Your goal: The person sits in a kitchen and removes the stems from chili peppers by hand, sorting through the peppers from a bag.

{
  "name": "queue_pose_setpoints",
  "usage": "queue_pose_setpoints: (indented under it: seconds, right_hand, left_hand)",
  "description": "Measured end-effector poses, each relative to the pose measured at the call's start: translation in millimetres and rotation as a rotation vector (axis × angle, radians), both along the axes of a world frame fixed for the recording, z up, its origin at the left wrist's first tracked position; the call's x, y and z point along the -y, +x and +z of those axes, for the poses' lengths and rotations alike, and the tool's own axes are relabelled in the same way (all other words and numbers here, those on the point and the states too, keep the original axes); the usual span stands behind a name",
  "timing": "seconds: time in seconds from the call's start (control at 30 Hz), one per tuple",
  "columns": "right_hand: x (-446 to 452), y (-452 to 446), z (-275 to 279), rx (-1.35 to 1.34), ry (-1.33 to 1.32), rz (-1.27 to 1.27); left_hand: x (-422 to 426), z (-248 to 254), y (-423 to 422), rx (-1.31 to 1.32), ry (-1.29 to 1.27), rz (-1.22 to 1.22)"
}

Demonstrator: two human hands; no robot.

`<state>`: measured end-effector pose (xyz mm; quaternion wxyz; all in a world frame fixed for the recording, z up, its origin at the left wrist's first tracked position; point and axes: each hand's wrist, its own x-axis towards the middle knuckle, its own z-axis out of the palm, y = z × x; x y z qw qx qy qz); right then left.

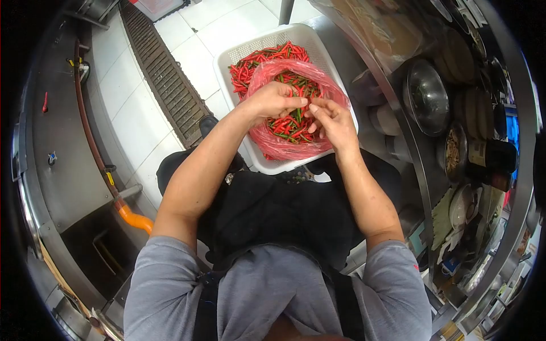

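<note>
Red and green chillies fill an opened pink plastic bag, which rests inside a white perforated basket. Loose red chillies lie in the basket beyond the bag. Above the bag's mouth, my left hand is closed, thumb and index finger pinched at a small item too hidden to name. My right hand is close beside it, thumb and fingers pressed together, also at something small between the two hands. The fingertips of both hands almost meet.
A metal floor drain runs across white tiles on the left. Steel equipment with an orange hose stands at far left. On the right, a steel shelf holds a metal bowl and a dish of food.
</note>
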<state>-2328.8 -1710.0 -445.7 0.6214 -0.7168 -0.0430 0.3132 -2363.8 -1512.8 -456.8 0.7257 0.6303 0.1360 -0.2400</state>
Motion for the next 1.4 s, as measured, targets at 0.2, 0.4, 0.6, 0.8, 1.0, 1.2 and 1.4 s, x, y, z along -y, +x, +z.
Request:
queue_pose_setpoints:
  seconds: [0.2,0.4,0.6,0.8,1.0,1.2,1.4]
  right_hand:
    - [-1,-7,1,0.051,-0.153,0.166]
    - [-2,-5,2,0.011,-0.123,0.179]
    - [-5,-11,4,0.032,-0.011,0.138]
    - [-2,-7,4,-0.001,-0.003,0.117]
    - [-4,-9,5,0.022,-0.048,0.094]
    - [0,-2,-2,0.154,-0.112,-0.015]
    - [3,4,0,0.1,-0.031,-0.02]
  left_hand:
    - [-1,8,-3,0.005,-0.17,0.008]
    - [-7,11,-2,-0.033,-0.219,0.04]
    - [-11,12,-3,-0.003,-0.287,0.002]
    - [-6,11,-2,-0.026,-0.224,0.122]
    - [-12,14,0,-0.022,-0.214,0.069]
    - [-14,9,2,-0.025,-0.179,0.123]
    - [-12,10,1,-0.024,-0.118,0.098]
